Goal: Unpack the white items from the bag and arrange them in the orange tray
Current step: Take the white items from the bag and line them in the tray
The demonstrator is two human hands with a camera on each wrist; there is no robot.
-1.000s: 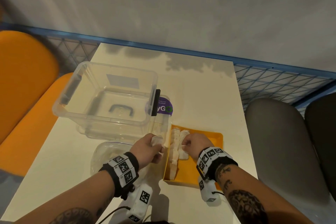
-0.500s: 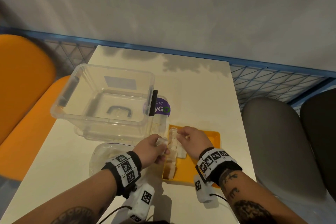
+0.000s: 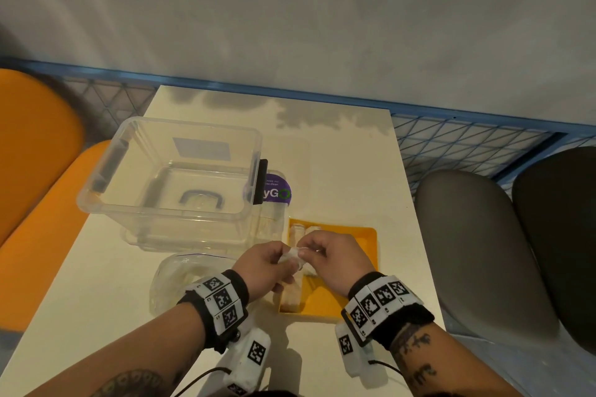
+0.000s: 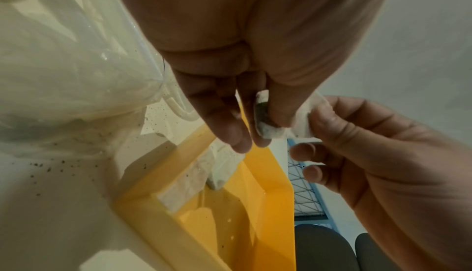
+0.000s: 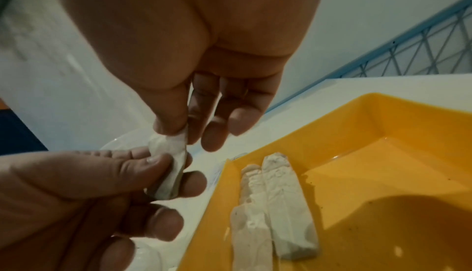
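Observation:
A small white item (image 3: 292, 256) (image 4: 270, 132) (image 5: 168, 166) hangs between both hands just above the left edge of the orange tray (image 3: 361, 237) (image 4: 258, 210) (image 5: 370, 138). My left hand (image 3: 263, 267) (image 4: 255, 113) pinches its near end, and my right hand (image 3: 332, 256) (image 5: 178, 132) pinches its far end between thumb and forefinger. Several long white items (image 3: 295, 290) (image 5: 281, 204) (image 4: 204, 176) lie side by side along the tray's left side. The clear plastic bag (image 3: 180, 280) (image 4: 63, 73) lies on the table left of the tray, beneath my left wrist.
An empty clear plastic bin (image 3: 174, 180) stands on the cream table (image 3: 348, 171) behind the bag, with a purple sticker (image 3: 275, 192) beside it. Orange seats (image 3: 32, 171) are on the left, grey chairs (image 3: 477, 251) on the right, a blue mesh rail (image 3: 467, 142) behind.
My right hand left the white items in the tray and came up to meet the left hand. Both hands now pinch the small white item together above the tray's left edge.

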